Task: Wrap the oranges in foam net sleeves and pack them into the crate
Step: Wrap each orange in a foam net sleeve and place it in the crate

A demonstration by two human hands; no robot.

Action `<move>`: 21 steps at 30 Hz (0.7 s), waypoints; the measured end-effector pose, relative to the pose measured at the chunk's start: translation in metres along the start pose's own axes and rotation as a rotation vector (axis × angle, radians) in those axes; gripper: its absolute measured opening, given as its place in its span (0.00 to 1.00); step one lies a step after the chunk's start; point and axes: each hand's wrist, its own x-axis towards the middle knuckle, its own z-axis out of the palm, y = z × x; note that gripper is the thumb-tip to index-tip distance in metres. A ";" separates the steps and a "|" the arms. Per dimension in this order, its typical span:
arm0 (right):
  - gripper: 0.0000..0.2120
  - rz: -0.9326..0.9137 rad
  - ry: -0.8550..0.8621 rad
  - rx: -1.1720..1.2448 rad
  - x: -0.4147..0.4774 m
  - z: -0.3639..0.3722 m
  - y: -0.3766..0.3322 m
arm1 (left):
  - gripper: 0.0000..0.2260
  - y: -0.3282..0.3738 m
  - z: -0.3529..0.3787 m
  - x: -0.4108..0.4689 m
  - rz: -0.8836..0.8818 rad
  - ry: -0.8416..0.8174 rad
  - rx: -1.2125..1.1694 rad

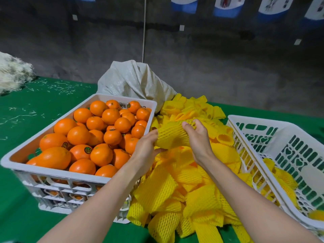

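Note:
Both hands hold one yellow foam net sleeve above the heap of loose yellow sleeves in the middle of the table. My left hand grips its left end. My right hand pinches its upper right end. The sleeve bulges round, and I cannot tell what is inside it. A white crate on the left is piled with bare oranges. On the right a white slotted crate holds a few wrapped oranges at its bottom.
A grey woven sack lies behind the orange crate. A pile of pale shredded material sits at the far left, with scraps strewn over the green table cover. A dark concrete wall stands behind the table.

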 end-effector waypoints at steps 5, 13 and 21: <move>0.29 0.043 -0.050 0.006 -0.003 0.005 0.006 | 0.15 0.006 -0.009 0.005 -0.050 -0.201 -0.094; 0.14 -0.027 -0.053 -0.093 0.004 -0.004 0.003 | 0.13 0.017 -0.021 0.015 -0.062 0.167 0.143; 0.10 -0.054 -0.155 -0.125 0.004 -0.002 0.004 | 0.13 0.021 -0.085 0.046 0.034 0.374 0.456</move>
